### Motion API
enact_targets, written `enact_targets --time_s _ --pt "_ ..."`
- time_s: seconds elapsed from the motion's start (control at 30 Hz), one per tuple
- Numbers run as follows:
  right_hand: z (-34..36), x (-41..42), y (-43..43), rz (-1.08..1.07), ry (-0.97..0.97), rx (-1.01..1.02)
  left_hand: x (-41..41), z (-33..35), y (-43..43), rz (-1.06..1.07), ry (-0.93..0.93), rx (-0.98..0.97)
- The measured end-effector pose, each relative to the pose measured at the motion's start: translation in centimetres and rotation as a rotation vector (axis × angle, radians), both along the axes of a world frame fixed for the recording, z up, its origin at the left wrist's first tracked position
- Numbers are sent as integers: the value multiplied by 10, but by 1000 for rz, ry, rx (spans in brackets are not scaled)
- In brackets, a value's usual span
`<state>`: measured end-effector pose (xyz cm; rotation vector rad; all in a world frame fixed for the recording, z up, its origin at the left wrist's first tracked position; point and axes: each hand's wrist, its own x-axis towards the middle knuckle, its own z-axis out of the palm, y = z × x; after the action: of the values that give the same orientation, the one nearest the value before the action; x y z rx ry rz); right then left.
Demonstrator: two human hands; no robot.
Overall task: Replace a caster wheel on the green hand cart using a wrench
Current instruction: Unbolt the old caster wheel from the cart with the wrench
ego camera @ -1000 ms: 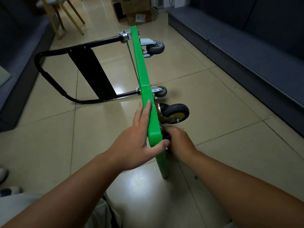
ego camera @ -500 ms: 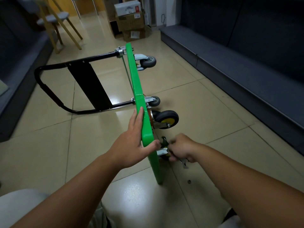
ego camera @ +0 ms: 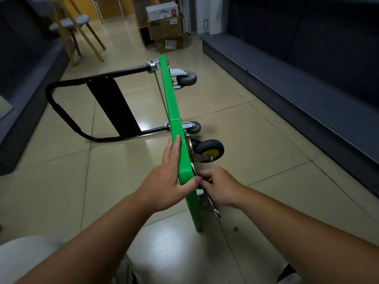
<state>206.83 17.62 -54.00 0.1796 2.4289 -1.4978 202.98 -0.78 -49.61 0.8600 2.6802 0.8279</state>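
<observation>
The cart [ego camera: 174, 124] stands on its long edge on the floor [ego camera: 266, 140], deck upright. That turns its underside and wheels out to the right side, where they can be reached. Its black handle [ego camera: 61, 111] lies flat to the cart's left and probably helps to prop it.

The left hand [ego camera: 164, 181] lies on the cart's upper edge at the near end. Its fingers are straight along the deck and its thumb is laid across the rim, apparently to keep the deck from tipping or sliding under the tool's push.

Just right of that corner, the right hand [ego camera: 221, 185] is curled round a wrench [ego camera: 215, 210], whose free end pokes out below the fist. The working end is hidden behind the deck, so I cannot tell what it sits on. I judge it is at the near mount.

A wheel with a yellow hub [ego camera: 209, 150] sticks out just beyond the right hand. Two grey wheels [ego camera: 187, 78] are at the cart's far end. A small round piece [ego camera: 235, 228], perhaps a nut, lies on the floor near the cart's near corner.
</observation>
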Motion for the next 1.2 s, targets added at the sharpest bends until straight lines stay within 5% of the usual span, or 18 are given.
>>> enact_targets --time_s 0.53,0.77,1.07,1.2 --pt "-56 -21 1 -29 224 108 -2 1 -1 -30 -15 16" --pt "-68 13 18 117 -401 560 0 1 -1 -13 -14 5" --pt "19 -14 -9 -247 -191 -43 2 1 0 7 -13 29" --pt "27 -11 -10 -149 -97 4 2 0 -1 8 -13 15"
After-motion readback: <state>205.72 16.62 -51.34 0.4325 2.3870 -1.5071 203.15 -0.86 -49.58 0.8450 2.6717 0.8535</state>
